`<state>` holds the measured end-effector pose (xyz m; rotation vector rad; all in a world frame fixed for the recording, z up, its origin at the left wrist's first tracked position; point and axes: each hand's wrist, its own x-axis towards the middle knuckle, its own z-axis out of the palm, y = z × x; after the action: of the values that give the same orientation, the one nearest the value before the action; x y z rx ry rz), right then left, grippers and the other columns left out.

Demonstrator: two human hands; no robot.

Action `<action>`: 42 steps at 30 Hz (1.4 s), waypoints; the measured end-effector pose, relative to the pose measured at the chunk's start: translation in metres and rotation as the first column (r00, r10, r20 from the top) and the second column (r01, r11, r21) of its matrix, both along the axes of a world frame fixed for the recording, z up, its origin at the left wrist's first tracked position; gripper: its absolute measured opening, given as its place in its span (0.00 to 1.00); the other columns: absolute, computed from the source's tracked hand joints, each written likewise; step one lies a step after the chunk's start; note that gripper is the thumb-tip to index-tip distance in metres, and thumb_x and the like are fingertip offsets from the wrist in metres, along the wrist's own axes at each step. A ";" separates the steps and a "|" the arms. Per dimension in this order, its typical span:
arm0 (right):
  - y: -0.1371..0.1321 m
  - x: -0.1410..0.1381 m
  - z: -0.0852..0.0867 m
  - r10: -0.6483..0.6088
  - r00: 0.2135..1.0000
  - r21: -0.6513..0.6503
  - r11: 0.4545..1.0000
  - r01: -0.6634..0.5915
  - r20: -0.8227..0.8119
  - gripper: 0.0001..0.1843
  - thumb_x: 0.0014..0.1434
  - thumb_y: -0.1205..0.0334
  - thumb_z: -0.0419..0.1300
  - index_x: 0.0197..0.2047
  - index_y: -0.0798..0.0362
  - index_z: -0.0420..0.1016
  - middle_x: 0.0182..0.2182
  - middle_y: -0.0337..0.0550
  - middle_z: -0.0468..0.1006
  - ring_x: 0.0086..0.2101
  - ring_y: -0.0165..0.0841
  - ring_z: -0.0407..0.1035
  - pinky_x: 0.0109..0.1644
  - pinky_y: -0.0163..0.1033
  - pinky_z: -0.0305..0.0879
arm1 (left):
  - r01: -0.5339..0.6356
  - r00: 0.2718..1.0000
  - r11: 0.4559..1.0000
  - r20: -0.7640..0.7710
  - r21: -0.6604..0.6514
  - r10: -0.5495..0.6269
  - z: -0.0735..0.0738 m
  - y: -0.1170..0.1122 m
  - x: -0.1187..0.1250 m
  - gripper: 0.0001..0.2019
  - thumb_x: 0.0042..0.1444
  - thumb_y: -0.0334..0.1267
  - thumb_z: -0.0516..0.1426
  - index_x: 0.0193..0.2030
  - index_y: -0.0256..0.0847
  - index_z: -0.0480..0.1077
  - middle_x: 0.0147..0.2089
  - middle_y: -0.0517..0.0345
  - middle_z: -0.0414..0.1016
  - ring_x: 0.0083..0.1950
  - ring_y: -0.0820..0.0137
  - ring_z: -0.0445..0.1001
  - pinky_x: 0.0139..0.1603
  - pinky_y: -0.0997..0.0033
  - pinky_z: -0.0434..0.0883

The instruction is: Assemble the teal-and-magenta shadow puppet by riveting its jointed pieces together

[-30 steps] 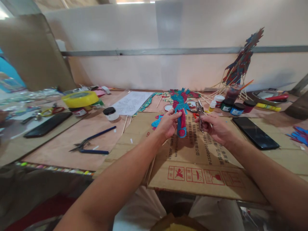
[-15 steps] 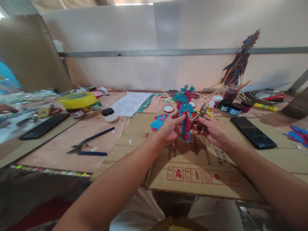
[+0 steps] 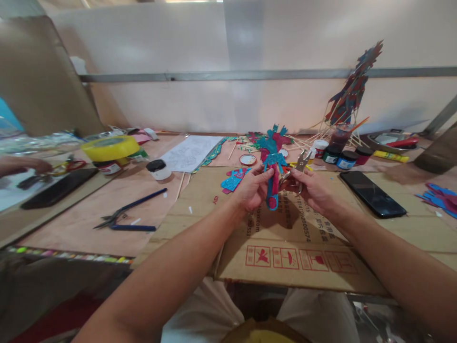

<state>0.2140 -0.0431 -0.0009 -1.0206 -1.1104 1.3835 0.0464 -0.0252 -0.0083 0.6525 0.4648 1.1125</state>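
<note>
Upright above the cardboard, a flat cut-out puppet (image 3: 273, 147) painted glittery blue and magenta is pinched in my left hand (image 3: 254, 189). The thumb lies across its narrow lower part, which ends in a rounded blue and magenta tip. My right hand (image 3: 314, 191) is closed around a silver plier-like hole punch (image 3: 303, 161), its jaws up and away from the puppet. The right fingertips reach close to the puppet's right edge; whether they touch it is hidden. Another blue and magenta cut-out (image 3: 233, 181) lies on the cardboard (image 3: 278, 281) behind my left wrist.
Blue-handled pliers (image 3: 130, 212), a white jar (image 3: 158, 169) and yellow tape (image 3: 110, 148) are at left. A co-worker's hand (image 3: 19, 166) is near scissors (image 3: 67, 167). Right are paint jars (image 3: 346, 160), a phone (image 3: 372, 194) and a cut-out (image 3: 441, 200). Sticks lie behind.
The whole view has shifted slightly. The puppet stands a little straighter in my left hand, and both grips are the same. At far left the co-worker's hand has reached further in toward the scissors.
</note>
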 end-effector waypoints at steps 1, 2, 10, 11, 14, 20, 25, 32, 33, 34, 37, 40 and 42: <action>0.000 0.000 0.001 -0.001 0.999 0.006 1.000 0.001 -0.034 0.13 0.50 0.54 0.71 0.33 0.50 0.75 0.28 0.39 0.79 0.30 0.31 0.73 0.39 0.38 0.74 | -0.035 0.999 0.999 -0.009 0.001 0.035 -0.001 0.003 -0.001 0.08 0.51 0.26 0.66 0.36 0.38 0.74 0.34 0.61 0.80 0.30 0.75 0.77 0.39 0.72 0.77; -0.001 0.001 0.003 -0.008 0.999 -0.001 1.000 0.008 -0.052 0.12 0.49 0.56 0.71 0.35 0.50 0.76 0.31 0.40 0.81 0.33 0.33 0.75 0.43 0.40 0.74 | -0.074 0.997 0.997 -0.034 0.006 0.074 -0.002 0.005 -0.002 0.08 0.51 0.25 0.66 0.37 0.38 0.74 0.34 0.62 0.79 0.30 0.76 0.76 0.38 0.73 0.76; 0.000 0.013 0.005 0.057 0.887 0.021 0.997 -0.075 0.459 0.10 0.55 0.53 0.64 0.32 0.50 0.74 0.31 0.42 0.79 0.32 0.35 0.73 0.39 0.40 0.73 | -0.244 0.931 0.956 -0.235 0.165 0.278 0.004 0.015 -0.015 0.10 0.50 0.30 0.68 0.39 0.40 0.75 0.35 0.60 0.79 0.33 0.75 0.75 0.36 0.76 0.72; 0.001 0.014 0.004 0.059 0.846 0.037 0.995 -0.092 0.530 0.09 0.55 0.53 0.64 0.32 0.49 0.74 0.31 0.41 0.79 0.32 0.35 0.73 0.37 0.39 0.72 | -0.242 0.927 0.955 -0.250 0.171 0.280 0.005 0.016 -0.016 0.11 0.50 0.31 0.68 0.40 0.40 0.75 0.35 0.60 0.79 0.33 0.74 0.75 0.35 0.76 0.71; 0.004 0.018 0.004 0.024 0.681 0.134 0.975 -0.179 0.732 0.08 0.58 0.53 0.61 0.33 0.48 0.74 0.34 0.40 0.79 0.35 0.36 0.72 0.40 0.38 0.68 | -0.233 0.924 0.959 -0.270 0.161 0.270 0.006 0.017 -0.019 0.10 0.51 0.32 0.67 0.40 0.40 0.75 0.36 0.59 0.79 0.33 0.73 0.76 0.33 0.75 0.71; 0.007 0.022 0.005 -0.036 0.575 0.205 0.951 -0.231 0.817 0.11 0.61 0.52 0.56 0.35 0.49 0.75 0.37 0.43 0.80 0.37 0.37 0.72 0.44 0.39 0.64 | -0.239 0.910 0.943 -0.285 0.233 0.301 0.005 0.019 -0.021 0.07 0.53 0.30 0.64 0.39 0.41 0.75 0.35 0.60 0.79 0.32 0.72 0.75 0.32 0.75 0.72; 0.006 0.022 0.007 -0.080 0.555 0.246 0.941 -0.232 0.828 0.11 0.59 0.52 0.57 0.31 0.48 0.75 0.34 0.42 0.80 0.36 0.37 0.70 0.44 0.39 0.64 | -0.273 0.894 0.924 -0.284 0.267 0.346 0.005 0.021 -0.021 0.05 0.54 0.28 0.63 0.37 0.40 0.75 0.35 0.60 0.78 0.33 0.74 0.74 0.35 0.76 0.71; 0.004 0.022 0.007 0.073 0.655 0.086 0.975 -0.207 0.752 0.13 0.60 0.49 0.57 0.32 0.49 0.74 0.31 0.40 0.78 0.30 0.33 0.71 0.35 0.36 0.66 | -0.219 0.891 0.923 -0.320 0.316 0.321 0.003 0.019 -0.017 0.06 0.52 0.30 0.64 0.38 0.41 0.77 0.39 0.57 0.80 0.40 0.69 0.76 0.43 0.71 0.73; 0.003 0.022 0.008 0.091 0.670 0.071 0.975 -0.210 0.737 0.13 0.60 0.49 0.58 0.32 0.49 0.74 0.30 0.40 0.78 0.30 0.33 0.71 0.34 0.36 0.66 | -0.214 0.893 0.923 -0.319 0.321 0.318 0.003 0.019 -0.017 0.07 0.51 0.31 0.65 0.39 0.41 0.77 0.39 0.57 0.80 0.40 0.69 0.76 0.44 0.71 0.73; 0.003 0.023 0.008 0.111 0.682 0.059 0.974 -0.221 0.723 0.14 0.59 0.48 0.59 0.32 0.49 0.73 0.30 0.40 0.77 0.30 0.33 0.71 0.34 0.36 0.67 | -0.210 0.894 0.922 -0.318 0.326 0.316 0.003 0.020 -0.018 0.08 0.50 0.32 0.66 0.39 0.41 0.77 0.39 0.57 0.80 0.40 0.68 0.76 0.44 0.70 0.73; 0.003 0.024 0.010 0.182 0.724 0.033 0.962 -0.271 0.666 0.19 0.59 0.42 0.60 0.30 0.49 0.73 0.28 0.41 0.76 0.29 0.33 0.70 0.32 0.37 0.67 | -0.210 0.890 0.911 -0.316 0.354 0.328 0.004 0.020 -0.019 0.08 0.49 0.33 0.66 0.38 0.41 0.77 0.38 0.58 0.79 0.38 0.69 0.75 0.43 0.70 0.72; 0.004 0.025 0.006 0.271 0.808 -0.016 0.951 -0.308 0.523 0.25 0.59 0.35 0.58 0.29 0.49 0.73 0.27 0.42 0.75 0.28 0.33 0.70 0.31 0.38 0.68 | -0.214 0.878 0.901 -0.330 0.379 0.347 0.008 0.018 -0.020 0.05 0.51 0.32 0.65 0.35 0.41 0.76 0.35 0.59 0.77 0.36 0.71 0.72 0.42 0.71 0.71; 0.004 0.025 0.003 0.311 0.859 -0.057 0.947 -0.316 0.407 0.26 0.58 0.34 0.59 0.29 0.50 0.72 0.28 0.43 0.76 0.29 0.33 0.71 0.32 0.39 0.69 | -0.201 0.869 0.901 -0.354 0.383 0.344 0.010 0.017 -0.020 0.03 0.51 0.33 0.65 0.34 0.41 0.75 0.35 0.59 0.77 0.35 0.71 0.72 0.41 0.71 0.70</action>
<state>0.2393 -0.0386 0.0017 -1.1952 -1.6572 1.4475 0.0263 -0.0080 0.0013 1.1657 0.7619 1.3455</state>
